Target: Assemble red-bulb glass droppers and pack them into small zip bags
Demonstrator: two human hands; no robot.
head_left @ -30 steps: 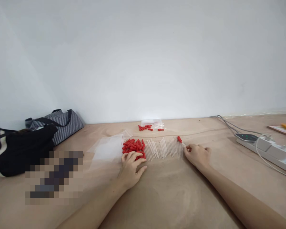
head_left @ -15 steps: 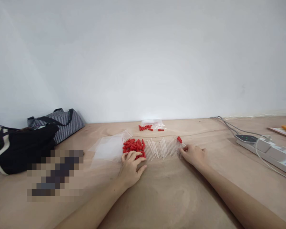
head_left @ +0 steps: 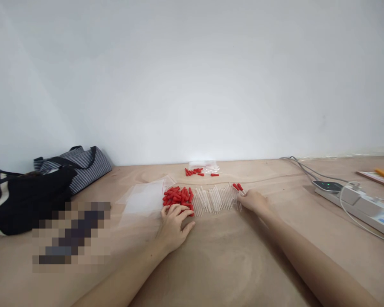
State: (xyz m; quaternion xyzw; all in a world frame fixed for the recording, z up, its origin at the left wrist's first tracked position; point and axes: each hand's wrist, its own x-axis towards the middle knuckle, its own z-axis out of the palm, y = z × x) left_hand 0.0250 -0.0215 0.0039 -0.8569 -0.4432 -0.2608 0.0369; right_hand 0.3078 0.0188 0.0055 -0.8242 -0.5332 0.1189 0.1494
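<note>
Two red-capped tubes (head_left: 240, 187) lie at the 3 o'clock end of a row of clear tubes (head_left: 215, 200), too dense to count, their long axes running 11 to 5 o'clock, caps toward 11. The right hand (head_left: 257, 203) pinches their stems. The left hand (head_left: 172, 227), loosely spread, touches one uncountable pile of red caps (head_left: 178, 195) at the row's 9 o'clock end.
</note>
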